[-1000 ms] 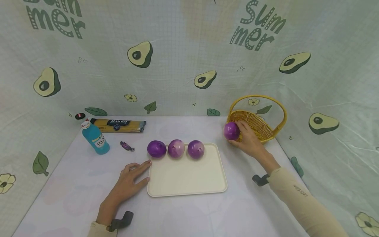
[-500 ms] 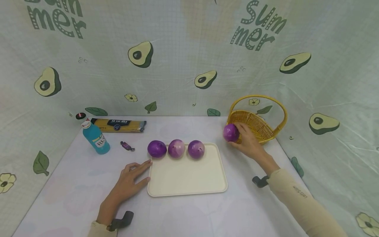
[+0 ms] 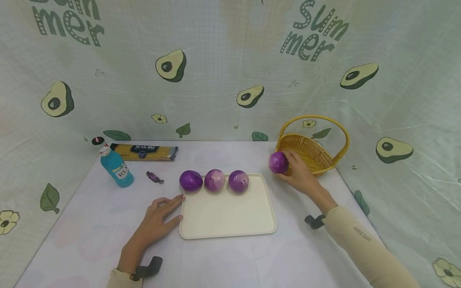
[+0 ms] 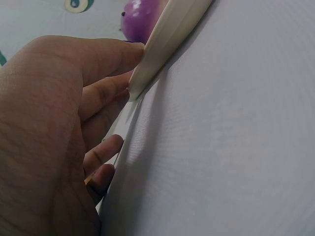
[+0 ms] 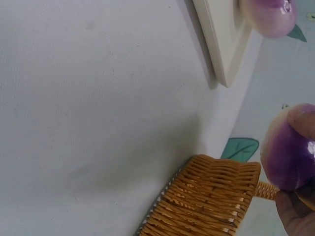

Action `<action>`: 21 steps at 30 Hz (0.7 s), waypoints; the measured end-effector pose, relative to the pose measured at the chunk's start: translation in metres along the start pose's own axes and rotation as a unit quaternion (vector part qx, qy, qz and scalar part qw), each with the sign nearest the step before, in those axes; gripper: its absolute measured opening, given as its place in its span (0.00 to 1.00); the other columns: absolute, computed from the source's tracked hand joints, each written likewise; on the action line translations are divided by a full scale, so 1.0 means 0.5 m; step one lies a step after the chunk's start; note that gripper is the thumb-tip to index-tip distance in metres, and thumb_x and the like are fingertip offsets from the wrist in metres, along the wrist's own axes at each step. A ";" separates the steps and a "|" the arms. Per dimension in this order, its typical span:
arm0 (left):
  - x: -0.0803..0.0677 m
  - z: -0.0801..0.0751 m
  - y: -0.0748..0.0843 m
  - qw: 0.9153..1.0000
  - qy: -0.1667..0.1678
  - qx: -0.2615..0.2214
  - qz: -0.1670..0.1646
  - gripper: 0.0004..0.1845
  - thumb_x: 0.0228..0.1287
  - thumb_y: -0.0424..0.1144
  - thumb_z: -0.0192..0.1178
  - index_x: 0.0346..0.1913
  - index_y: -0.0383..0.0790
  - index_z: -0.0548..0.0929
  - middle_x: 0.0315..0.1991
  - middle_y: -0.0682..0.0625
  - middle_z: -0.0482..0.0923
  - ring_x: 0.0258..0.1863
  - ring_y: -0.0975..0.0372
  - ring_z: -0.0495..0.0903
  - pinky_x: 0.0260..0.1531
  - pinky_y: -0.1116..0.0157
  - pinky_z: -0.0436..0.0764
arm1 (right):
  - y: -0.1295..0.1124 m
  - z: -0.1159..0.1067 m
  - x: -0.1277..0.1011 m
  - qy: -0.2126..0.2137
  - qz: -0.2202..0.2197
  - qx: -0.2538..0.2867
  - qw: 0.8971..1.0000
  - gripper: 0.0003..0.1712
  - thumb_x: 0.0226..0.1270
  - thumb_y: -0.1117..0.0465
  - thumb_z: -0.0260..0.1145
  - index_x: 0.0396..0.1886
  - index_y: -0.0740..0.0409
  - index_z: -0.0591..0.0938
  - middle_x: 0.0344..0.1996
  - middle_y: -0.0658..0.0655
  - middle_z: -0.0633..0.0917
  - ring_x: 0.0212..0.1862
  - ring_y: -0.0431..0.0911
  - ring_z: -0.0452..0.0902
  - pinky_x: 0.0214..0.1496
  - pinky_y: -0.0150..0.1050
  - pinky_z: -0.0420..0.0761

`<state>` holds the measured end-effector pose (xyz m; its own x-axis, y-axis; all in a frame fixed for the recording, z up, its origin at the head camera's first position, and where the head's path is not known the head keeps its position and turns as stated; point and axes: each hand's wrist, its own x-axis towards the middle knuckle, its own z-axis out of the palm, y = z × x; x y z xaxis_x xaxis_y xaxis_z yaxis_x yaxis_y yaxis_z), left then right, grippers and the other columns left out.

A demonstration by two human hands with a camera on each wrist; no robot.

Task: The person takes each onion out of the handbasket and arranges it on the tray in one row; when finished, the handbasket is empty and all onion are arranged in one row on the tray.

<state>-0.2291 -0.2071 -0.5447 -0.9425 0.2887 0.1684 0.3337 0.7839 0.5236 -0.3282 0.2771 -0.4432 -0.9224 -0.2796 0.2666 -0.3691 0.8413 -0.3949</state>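
Note:
My right hand [image 3: 301, 176] grips a purple onion [image 3: 279, 163] at the left front side of the yellow wicker basket [image 3: 310, 150]. In the right wrist view the fingers curl around the onion [image 5: 288, 155], off the table and beside the basket. The left hand [image 3: 158, 221] rests by the left edge of a cream tray [image 3: 228, 216]; in the left wrist view its fingertips touch the tray's rim [image 4: 160, 49]. Along the tray's far edge sit three more purple onions: a dark one [image 3: 191, 181], a pale one [image 3: 214, 181] and a mid-toned one [image 3: 238, 181].
At the back left stands a blue bottle [image 3: 117, 167], tilted in the view. Behind it lies a yellow pasta packet [image 3: 144, 153]. A small wrapped candy [image 3: 155, 177] is between the bottle and the tray. A printed cloth hangs behind the table.
My right hand has moved slightly left and toward me with the onion, away from the basket. The left hand, the tray and its three onions have stayed put.

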 end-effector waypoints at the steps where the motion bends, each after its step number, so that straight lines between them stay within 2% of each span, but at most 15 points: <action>1: 0.000 0.000 0.000 1.000 0.000 -0.001 0.000 0.32 0.69 0.58 0.59 0.74 0.58 0.69 0.73 0.59 0.66 0.66 0.49 0.61 0.59 0.41 0.60 | 0.000 0.001 0.000 -0.001 0.000 0.001 1.000 0.49 0.58 0.59 0.79 0.73 0.66 0.63 0.69 0.68 0.64 0.68 0.63 0.63 0.65 0.61 0.70; 21: -0.002 -0.005 0.005 1.000 0.000 -0.008 -0.001 0.32 0.69 0.58 0.59 0.74 0.57 0.69 0.73 0.58 0.67 0.66 0.50 0.61 0.60 0.40 0.60 | -0.009 0.014 -0.003 -0.002 -0.003 0.003 1.000 0.49 0.57 0.60 0.79 0.73 0.65 0.63 0.68 0.66 0.65 0.67 0.62 0.64 0.65 0.60 0.70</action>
<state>-0.2275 -0.2066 -0.5416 -0.9431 0.2870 0.1680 0.3317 0.7752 0.5376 -0.3257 0.2705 -0.4479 -0.9204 -0.2874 0.2650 -0.3759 0.8370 -0.3976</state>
